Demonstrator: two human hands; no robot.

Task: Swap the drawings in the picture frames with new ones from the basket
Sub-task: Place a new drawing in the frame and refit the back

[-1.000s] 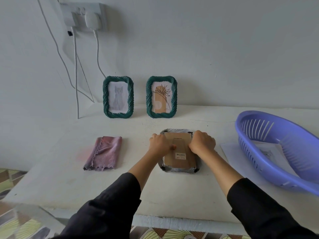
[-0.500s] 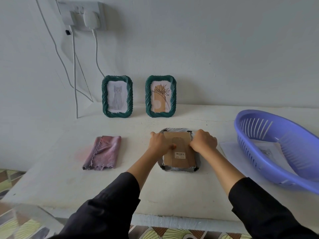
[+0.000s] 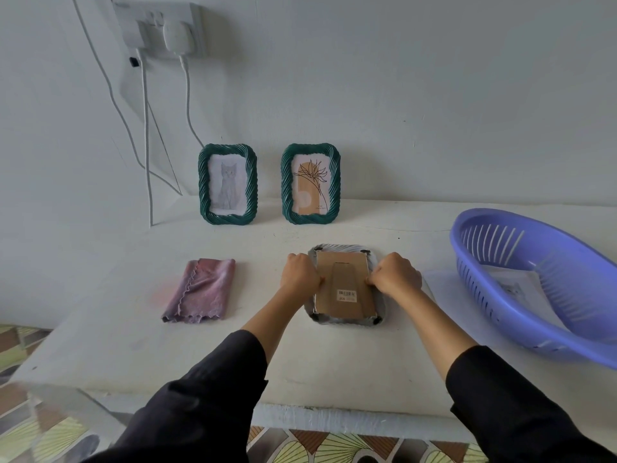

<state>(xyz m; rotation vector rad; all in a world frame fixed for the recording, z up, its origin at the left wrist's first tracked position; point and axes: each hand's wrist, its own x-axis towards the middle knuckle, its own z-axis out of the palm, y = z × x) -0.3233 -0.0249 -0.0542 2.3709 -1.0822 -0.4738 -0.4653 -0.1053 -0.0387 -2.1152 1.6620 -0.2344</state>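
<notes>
Frame [image 3: 345, 285] face-down mid-desk [image 3: 300, 355]. Left hand [image 3: 299, 274] and right hand [image 3: 395, 274], fingers curled, press its backing's side edges. Looks like freeing tabs; next: lift backing, swap drawing from basket [image 3: 534, 295].

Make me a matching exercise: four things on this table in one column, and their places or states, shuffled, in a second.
1. cat frame
2. face-down frame
3. cloth
4. basket

A. folded, at the table's left
B. at the right, paper inside
C. upright by the wall
D. flat, a hand at each side

Pairs: 1-C, 2-D, 3-A, 4-B
</notes>
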